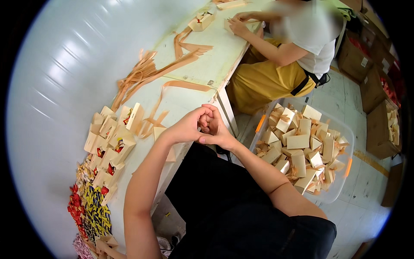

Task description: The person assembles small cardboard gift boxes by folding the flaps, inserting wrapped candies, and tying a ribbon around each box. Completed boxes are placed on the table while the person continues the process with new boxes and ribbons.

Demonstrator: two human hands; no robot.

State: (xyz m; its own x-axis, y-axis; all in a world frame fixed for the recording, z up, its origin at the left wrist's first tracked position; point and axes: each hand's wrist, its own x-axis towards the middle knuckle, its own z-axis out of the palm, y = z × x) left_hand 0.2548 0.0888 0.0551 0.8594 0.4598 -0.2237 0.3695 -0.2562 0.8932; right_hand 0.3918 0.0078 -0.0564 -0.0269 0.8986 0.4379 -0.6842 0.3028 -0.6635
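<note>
My left hand (188,125) and my right hand (221,134) meet above the table's edge, pressed against each other. Their fingers are curled together, and nothing shows between them; the inner side of the grip is partly hidden. Just beyond them a tan ribbon (185,83) lies in a loop across the tabletop. Beside my left wrist sits a cream paper box (158,133), partly covered by the arm. Further left stand several open cream boxes (123,144) in rows, with red and gold wrapped pieces inside.
Tan ribbons (140,73) lie bundled on the white table (179,103). Yellow-and-black packets (98,207) and red ones (75,207) are heaped at left. A clear bin (332,196) of closed, ribboned boxes (297,142) stands right. Beyond, a seated person (280,56) handles a box; cartons (379,129) line the floor.
</note>
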